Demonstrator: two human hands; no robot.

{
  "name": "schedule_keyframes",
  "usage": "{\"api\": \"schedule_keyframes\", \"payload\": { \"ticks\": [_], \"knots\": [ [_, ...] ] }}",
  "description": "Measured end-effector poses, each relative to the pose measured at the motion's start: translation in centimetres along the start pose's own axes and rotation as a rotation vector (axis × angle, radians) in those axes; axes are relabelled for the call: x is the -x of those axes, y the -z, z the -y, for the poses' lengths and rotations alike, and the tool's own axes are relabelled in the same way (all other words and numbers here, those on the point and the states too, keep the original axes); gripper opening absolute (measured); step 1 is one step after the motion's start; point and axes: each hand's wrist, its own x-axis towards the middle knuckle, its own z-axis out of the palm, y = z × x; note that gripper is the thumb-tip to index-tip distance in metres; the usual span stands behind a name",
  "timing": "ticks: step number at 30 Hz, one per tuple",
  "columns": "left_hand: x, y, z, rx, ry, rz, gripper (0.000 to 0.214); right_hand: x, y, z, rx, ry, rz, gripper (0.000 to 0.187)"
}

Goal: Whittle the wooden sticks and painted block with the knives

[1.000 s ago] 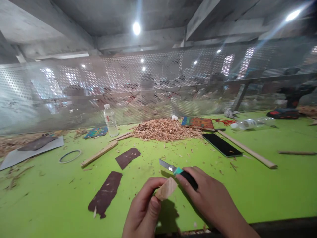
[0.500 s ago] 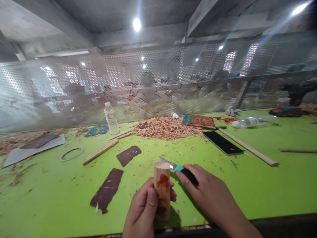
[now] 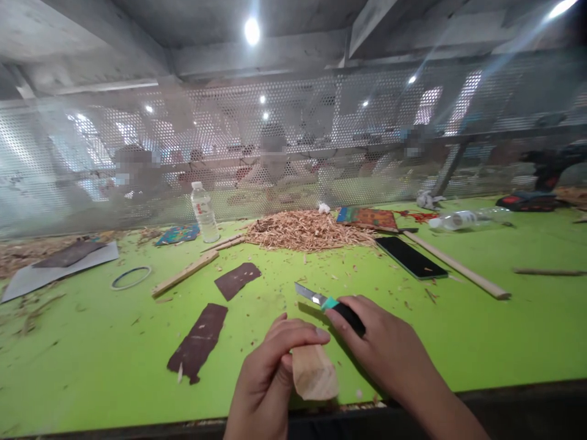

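Observation:
Near the front edge of the green table, my left hand (image 3: 279, 360) is closed around a short wooden block (image 3: 315, 373). One cut end of the block faces me, and my fingers cover much of its far part. Just to the right, my right hand (image 3: 376, 336) grips the black handle of a utility knife (image 3: 342, 313) with a teal collar. Its blade points up and left over the table, apart from the block. Two brown sandpaper pieces (image 3: 199, 342) lie left of my hands.
A heap of wood shavings (image 3: 307, 231) is at the back middle, beside a water bottle (image 3: 205, 214). To the right are a phone (image 3: 411, 258), a wooden rod (image 3: 458, 266), a lying bottle (image 3: 463, 220) and a cordless drill (image 3: 541, 198). A perforated screen (image 3: 302, 146) stands behind, with people beyond.
The block has turned from upright, with its orange-stained side showing, to tilted with an end toward me. My left fingers now wrap over its top. The knife stays almost in place.

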Motion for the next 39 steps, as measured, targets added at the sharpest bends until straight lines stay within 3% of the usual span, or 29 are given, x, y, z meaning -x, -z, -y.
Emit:
{"api": "schedule_keyframes", "payload": {
  "ticks": [8, 18, 24, 29, 31, 39],
  "knots": [
    [0.1, 0.4, 0.4, 0.029, -0.081, 0.082, 0.028, 0.0, 0.0, -0.1, 0.010, -0.014, 0.013, 0.037],
    [-0.1, 0.2, -0.1, 0.013, -0.058, 0.112, 0.027, 0.0, 0.1, 0.0, -0.015, -0.021, 0.025, 0.036],
    [0.2, -0.4, -0.3, 0.009, -0.014, -0.033, 0.023, -0.2, 0.0, 0.0, -0.008, -0.011, 0.012, 0.037],
    [0.1, -1.4, -0.7, 0.065, 0.273, -0.452, 0.043, -0.1, 0.2, 0.1, 0.012, -0.023, 0.014, 0.040],
    [-0.2, -1.6, -0.9, 0.097, 0.322, -0.541, 0.045, -0.1, 0.2, 0.0, 0.015, -0.023, 0.010, 0.040],
    [-0.3, -1.1, -0.2, 0.062, 0.275, -0.416, 0.043, 0.0, 0.1, 0.0, 0.018, -0.013, 0.003, 0.039]
  ]
}}
